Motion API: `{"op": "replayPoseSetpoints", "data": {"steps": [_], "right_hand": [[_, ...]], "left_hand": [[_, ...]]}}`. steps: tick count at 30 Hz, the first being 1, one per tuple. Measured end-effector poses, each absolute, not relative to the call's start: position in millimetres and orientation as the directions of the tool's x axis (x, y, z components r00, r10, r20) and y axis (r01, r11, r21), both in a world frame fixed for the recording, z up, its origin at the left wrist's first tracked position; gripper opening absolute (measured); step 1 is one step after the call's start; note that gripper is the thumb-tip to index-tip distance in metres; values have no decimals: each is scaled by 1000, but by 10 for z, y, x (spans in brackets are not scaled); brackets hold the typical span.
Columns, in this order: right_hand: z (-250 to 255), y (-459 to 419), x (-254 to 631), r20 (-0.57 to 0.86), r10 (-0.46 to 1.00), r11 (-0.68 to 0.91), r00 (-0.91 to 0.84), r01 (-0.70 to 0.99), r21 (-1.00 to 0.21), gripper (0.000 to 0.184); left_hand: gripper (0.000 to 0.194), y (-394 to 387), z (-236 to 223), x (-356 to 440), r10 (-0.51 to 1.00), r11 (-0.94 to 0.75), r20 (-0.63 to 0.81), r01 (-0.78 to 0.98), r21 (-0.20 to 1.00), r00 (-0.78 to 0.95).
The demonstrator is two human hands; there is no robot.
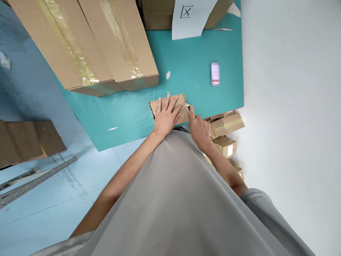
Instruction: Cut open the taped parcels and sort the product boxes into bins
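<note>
Cardboard box, small and flat, lies near the close edge of the green tabletop, twelve o'clock being straight away from the wearer; its long axis runs roughly from nine o'clock to three, with the far end of that line tipped slightly toward two. The left hand is the nearer one, resting right on top, palm down with fingers spread toward twelve and one. At the box's three o'clock end, where shiny clear tape shows, the right hand grips a black-and-yellow tool, index finger stretched along it and the other fingers curled; whether the tip touches the cardboard I cannot tell. Seen from the right hand, then, the box sits at about ten o'clock, just beside it. Two large taped cartons stand at ten o'clock from the box, and a marked paper sheet hangs at one
</note>
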State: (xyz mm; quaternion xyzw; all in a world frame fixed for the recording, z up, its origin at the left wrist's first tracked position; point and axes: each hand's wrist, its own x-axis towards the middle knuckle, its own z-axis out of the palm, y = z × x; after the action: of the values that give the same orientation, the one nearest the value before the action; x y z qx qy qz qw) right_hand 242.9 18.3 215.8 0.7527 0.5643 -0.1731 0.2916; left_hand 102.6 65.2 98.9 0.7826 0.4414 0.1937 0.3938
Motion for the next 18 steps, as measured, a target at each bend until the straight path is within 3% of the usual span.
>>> {"op": "replayPoseSetpoints", "data": {"steps": [18], "right_hand": [[2099, 42, 2221, -575, 728, -339, 374, 925, 173, 76]], "left_hand": [[54, 656, 938, 1054, 859, -324, -15, 566, 758, 512]]}}
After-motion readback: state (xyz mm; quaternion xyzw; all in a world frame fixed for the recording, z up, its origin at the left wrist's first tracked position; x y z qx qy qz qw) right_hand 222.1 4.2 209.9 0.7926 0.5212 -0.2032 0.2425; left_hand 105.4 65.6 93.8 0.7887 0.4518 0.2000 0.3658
